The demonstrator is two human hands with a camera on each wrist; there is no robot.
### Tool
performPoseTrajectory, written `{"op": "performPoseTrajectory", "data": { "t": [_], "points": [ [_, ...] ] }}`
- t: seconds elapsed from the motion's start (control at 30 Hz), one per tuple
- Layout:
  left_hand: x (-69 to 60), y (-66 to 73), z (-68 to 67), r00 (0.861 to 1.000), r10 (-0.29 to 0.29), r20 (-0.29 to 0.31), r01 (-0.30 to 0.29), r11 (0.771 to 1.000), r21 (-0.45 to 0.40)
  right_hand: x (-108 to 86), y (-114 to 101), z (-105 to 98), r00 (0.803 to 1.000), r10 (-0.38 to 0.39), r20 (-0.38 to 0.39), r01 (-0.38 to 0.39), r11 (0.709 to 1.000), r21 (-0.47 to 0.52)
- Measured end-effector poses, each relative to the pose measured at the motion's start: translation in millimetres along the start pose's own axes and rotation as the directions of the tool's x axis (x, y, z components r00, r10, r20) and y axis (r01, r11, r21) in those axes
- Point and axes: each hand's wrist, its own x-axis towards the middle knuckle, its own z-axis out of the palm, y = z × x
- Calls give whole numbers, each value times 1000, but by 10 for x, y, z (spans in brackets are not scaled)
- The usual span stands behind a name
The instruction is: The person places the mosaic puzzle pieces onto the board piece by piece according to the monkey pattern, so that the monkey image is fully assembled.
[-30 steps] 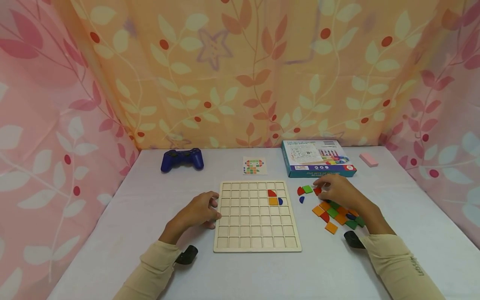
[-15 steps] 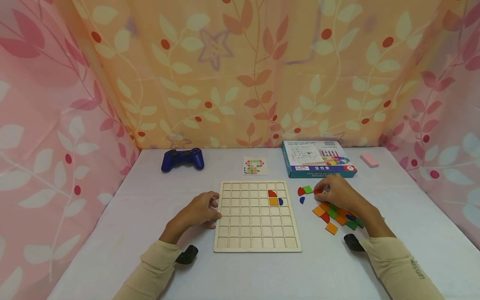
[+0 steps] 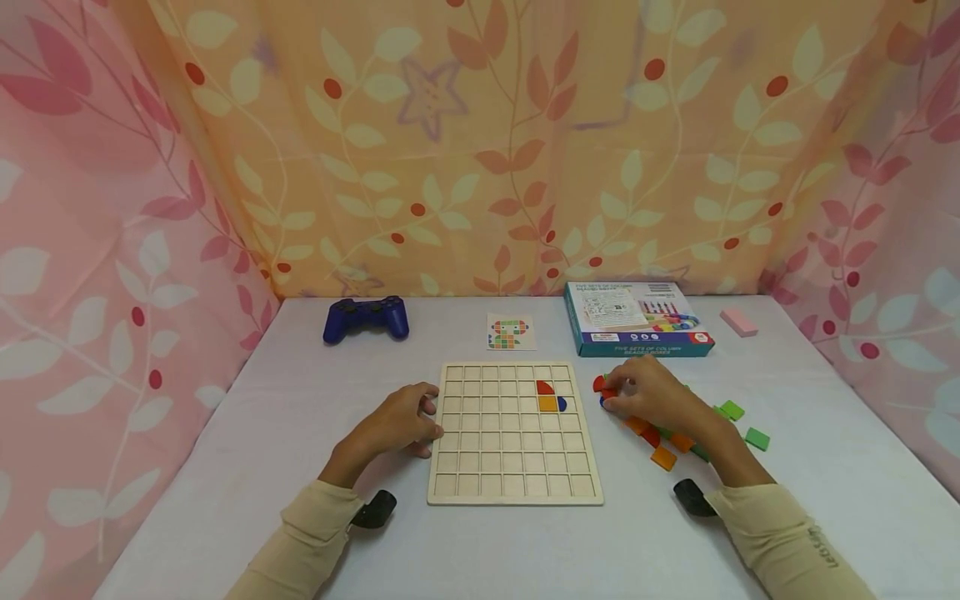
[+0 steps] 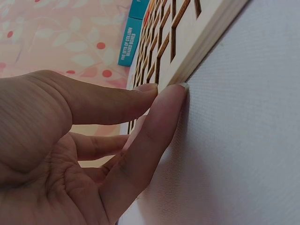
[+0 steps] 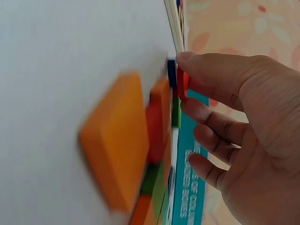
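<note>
My right hand (image 3: 647,392) pinches a red tile (image 5: 181,83) between thumb and fingertip, just right of the board; its exact shape is partly hidden. Under and beside it lie another red tile (image 3: 598,383) and a blue tile (image 5: 172,72). The wooden grid board (image 3: 487,454) lies flat in front of me, holding a red quarter-circle (image 3: 544,387), an orange square (image 3: 548,403) and a blue half-circle (image 3: 562,404) at its upper right. Thumb and fingertips of my left hand (image 3: 397,421) rest against the board's left edge, loosely bent.
Orange, red and green tiles lie in a loose pile (image 3: 663,457) below my right hand, with green squares (image 3: 757,438) farther right. Behind stand a blue game controller (image 3: 366,319), a pattern card (image 3: 512,332), a boxed set (image 3: 637,321) and a pink block (image 3: 738,322).
My right hand has moved left toward the board, carrying the red tile over the blue half-circle. Green squares at the right are now uncovered. My left hand has stayed at the board's edge.
</note>
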Motion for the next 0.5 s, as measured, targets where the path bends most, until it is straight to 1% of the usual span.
{"op": "performPoseTrajectory", "data": {
  "t": [0.13,0.33,0.5],
  "points": [
    [4,-2,0,1000,-4,2,4,1000,-6,8,-122,64,998,-59,5,59,998,-28],
    [11,-9,2,1000,-9,0,9,1000,-2,37,-322,151,994,-111,17,112,992,-60],
    [7,-3,10,1000,-11,-4,11,1000,-5,60,-459,215,989,-144,34,145,988,-55]
  ]
}}
